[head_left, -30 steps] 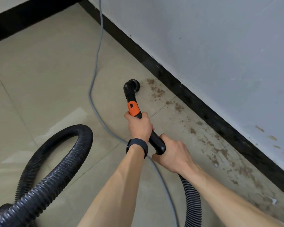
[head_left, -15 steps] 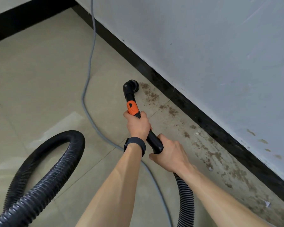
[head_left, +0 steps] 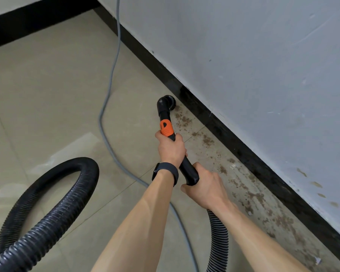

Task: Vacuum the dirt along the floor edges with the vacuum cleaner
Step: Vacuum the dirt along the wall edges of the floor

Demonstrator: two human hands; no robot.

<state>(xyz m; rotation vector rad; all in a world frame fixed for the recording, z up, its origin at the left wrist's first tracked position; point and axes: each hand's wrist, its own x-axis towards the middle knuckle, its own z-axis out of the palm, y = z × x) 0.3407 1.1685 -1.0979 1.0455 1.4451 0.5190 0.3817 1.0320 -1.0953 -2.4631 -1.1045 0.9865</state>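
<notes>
The left hand (head_left: pixel 171 148) wraps firmly round the black wand (head_left: pixel 164 114) just behind its orange collar (head_left: pixel 166 128). The right hand (head_left: pixel 206 187) grips the wand's rear end, where the ribbed hose (head_left: pixel 218 232) joins. Ahead of both grips, the round brush nozzle (head_left: pixel 168 102) sits on the floor just beside the black skirting (head_left: pixel 243 148). Brown dirt (head_left: pixel 206 141) (mostly right of the hands) trails along that edge. A grey cord (head_left: pixel 110 81) runs left of the grips.

Bright, even, soft light fills the view, and shadows are faint. A pale sheen lies on the glossy beige floor tiles (head_left: pixel 47 79) just beyond the looped black ribbed plastic hose (head_left: pixel 53 218). Focus is sharp; straight lines far from that hose bow slightly.
</notes>
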